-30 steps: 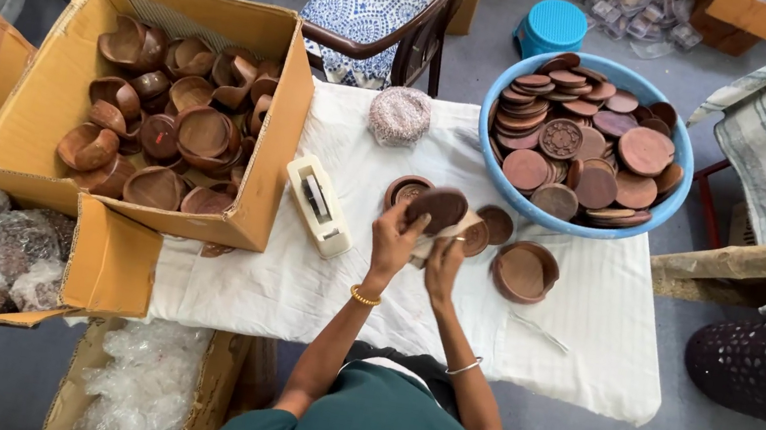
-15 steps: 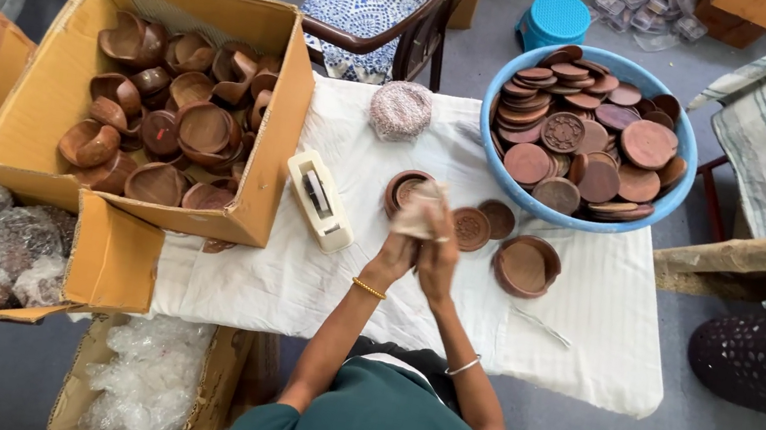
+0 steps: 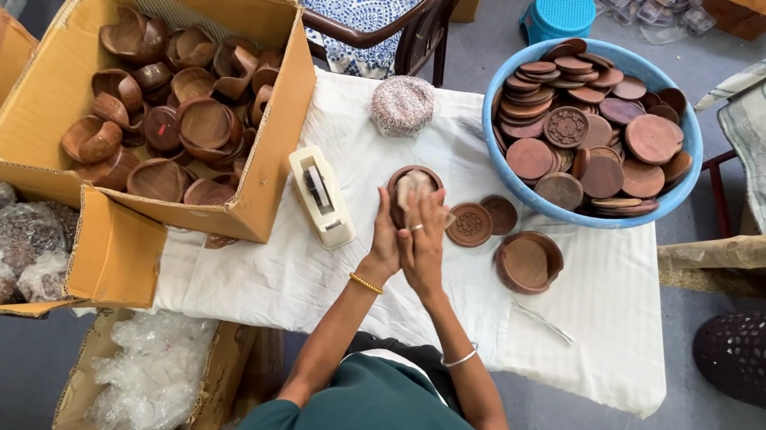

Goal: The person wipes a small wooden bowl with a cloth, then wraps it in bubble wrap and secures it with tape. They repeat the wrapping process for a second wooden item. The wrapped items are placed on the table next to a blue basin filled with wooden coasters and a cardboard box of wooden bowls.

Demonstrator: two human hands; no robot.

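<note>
Two hands meet over the middle of the white-clothed table, pressed close side by side. The left hand and the right hand both close around a small round wooden bowl, which appears to have a pale scrap of wrapping or cloth tucked at its mouth; what that scrap is I cannot tell. The bowl sits at the fingertips, directly ahead of the person, lifted or resting just above the cloth. Being round, it has no long axis to speak of, and neither hand is clearly nearer to it.

Just to the right lie two flat wooden lids and another shallow wooden bowl. A tape dispenser rests just left of the hands. Farther off, a blue basin holds stacked lids, and a cardboard box on the left is full of bowls.
</note>
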